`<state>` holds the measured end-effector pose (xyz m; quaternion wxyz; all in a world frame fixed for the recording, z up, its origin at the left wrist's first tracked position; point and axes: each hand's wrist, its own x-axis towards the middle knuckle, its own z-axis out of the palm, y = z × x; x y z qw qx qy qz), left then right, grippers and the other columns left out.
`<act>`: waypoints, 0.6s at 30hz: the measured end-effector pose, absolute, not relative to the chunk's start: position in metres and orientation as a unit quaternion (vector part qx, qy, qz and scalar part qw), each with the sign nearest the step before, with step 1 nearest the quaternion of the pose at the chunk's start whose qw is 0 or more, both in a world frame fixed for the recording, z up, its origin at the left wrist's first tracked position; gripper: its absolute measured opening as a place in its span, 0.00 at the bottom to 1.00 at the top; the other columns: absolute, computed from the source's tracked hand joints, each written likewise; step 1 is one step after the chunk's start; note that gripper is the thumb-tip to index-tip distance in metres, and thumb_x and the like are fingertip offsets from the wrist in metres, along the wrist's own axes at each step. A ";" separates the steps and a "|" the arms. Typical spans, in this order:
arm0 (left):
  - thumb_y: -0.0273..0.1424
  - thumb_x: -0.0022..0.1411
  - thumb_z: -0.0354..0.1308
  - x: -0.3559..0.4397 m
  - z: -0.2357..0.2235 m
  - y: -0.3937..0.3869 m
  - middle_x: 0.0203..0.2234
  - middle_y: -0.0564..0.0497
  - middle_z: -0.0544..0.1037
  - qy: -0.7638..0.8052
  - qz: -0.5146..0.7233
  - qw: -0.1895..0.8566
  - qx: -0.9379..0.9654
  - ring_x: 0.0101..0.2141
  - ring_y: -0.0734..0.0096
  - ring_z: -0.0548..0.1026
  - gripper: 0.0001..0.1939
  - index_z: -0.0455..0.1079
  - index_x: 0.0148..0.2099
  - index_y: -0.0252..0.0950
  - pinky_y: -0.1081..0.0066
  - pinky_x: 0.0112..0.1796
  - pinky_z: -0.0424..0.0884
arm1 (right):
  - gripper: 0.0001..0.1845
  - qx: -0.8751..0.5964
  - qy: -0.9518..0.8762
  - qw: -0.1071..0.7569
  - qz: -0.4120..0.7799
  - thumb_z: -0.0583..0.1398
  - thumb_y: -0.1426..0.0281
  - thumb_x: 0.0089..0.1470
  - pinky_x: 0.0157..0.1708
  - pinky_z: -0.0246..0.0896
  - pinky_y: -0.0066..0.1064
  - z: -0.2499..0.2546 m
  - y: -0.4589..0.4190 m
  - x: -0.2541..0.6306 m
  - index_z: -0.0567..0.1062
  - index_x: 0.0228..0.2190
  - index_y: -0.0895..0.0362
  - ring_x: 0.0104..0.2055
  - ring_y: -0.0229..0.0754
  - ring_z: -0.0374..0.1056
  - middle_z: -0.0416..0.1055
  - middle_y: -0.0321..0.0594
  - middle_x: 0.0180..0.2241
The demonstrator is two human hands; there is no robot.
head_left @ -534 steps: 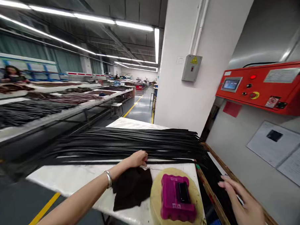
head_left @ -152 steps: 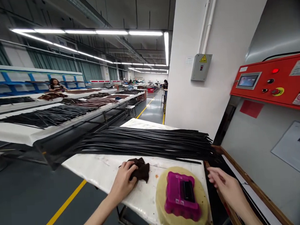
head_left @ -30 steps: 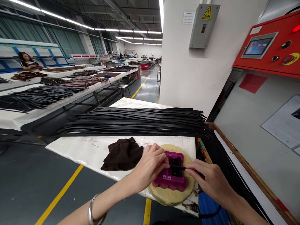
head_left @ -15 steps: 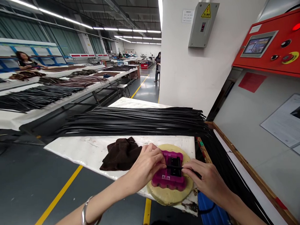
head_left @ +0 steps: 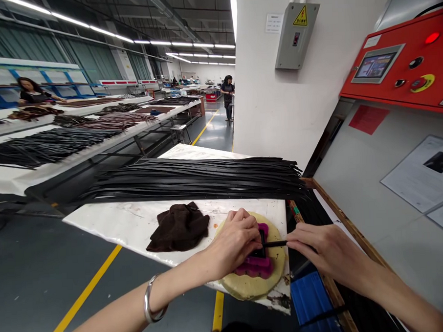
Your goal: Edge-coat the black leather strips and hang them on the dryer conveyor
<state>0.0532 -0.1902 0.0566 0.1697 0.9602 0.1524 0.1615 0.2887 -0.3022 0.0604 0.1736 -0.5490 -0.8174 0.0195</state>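
Observation:
A narrow black strip (head_left: pixel 275 244) is stretched between my two hands, over a magenta tray (head_left: pixel 256 267) with a dark, glossy recess. My left hand (head_left: pixel 239 238), with a silver bangle on its wrist, pinches the strip above the tray and hides much of it. Off the tray's right side, my right hand (head_left: pixel 318 245) pinches the strip between thumb and fingers. Under the tray lies a round yellow pad (head_left: pixel 247 288) on the corner of a white table (head_left: pixel 117 217). A crumpled dark brown cloth (head_left: pixel 178 227) rests left of the pad.
A long bundle of black strips (head_left: pixel 200 179) lies across the table behind the tray. At right stand a wood-edged trough (head_left: pixel 341 212) and a red control panel (head_left: pixel 400 62). Below is a blue container (head_left: pixel 311 299). Two people, one seated (head_left: pixel 37 93) and one standing (head_left: pixel 228 97), are farther back.
Both hands have moved right; my right hand has gone farther, past the tray's edge, and more strip shows between them. My left hand now covers more of the tray. A distant person has come into view.

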 end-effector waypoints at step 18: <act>0.30 0.67 0.56 0.067 0.046 -0.196 0.37 0.50 0.73 0.128 0.160 0.174 0.963 0.41 0.63 0.62 0.06 0.72 0.36 0.37 0.61 0.43 0.56 | 0.16 -0.453 -0.873 0.024 -0.178 0.56 0.87 0.43 0.23 0.31 0.37 0.116 -0.282 0.260 0.70 0.27 0.54 0.20 0.38 0.54 0.63 0.34 0.22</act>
